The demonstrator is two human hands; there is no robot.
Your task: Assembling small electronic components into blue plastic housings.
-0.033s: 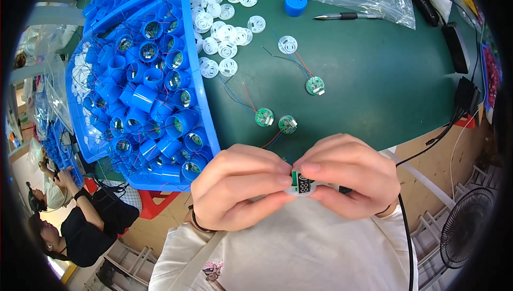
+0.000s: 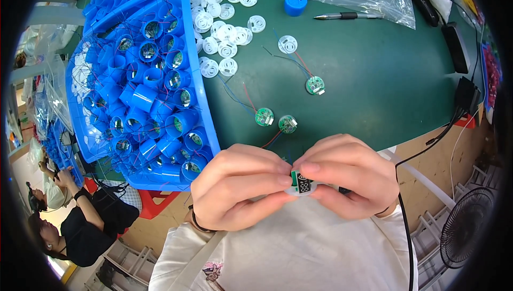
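Close to my body, my left hand [image 2: 240, 187] and my right hand [image 2: 352, 176] meet, fingers closed, pinching a small circuit board [image 2: 304, 185] from both sides. It carries a black display piece and a bit of green shows beside that. A whitish translucent plastic disc [image 2: 300, 193] shows at its lower edge, between my fingertips. How the disc and board join is hidden. Just beyond my hands lie two round green circuit boards with wires, one at the left [image 2: 264, 117] and one nearer the middle [image 2: 287, 124]. Farther off is another wired board [image 2: 315, 86].
At the left, a blue tray [image 2: 206, 99] holds many blue cups with boards and wires inside. Translucent discs [image 2: 226, 33] lie scattered beside it. Behind are blue caps [image 2: 295, 4], a pen [image 2: 347, 16] and a plastic bag [image 2: 393, 0]. Cables [image 2: 464, 99] hang over the right edge.
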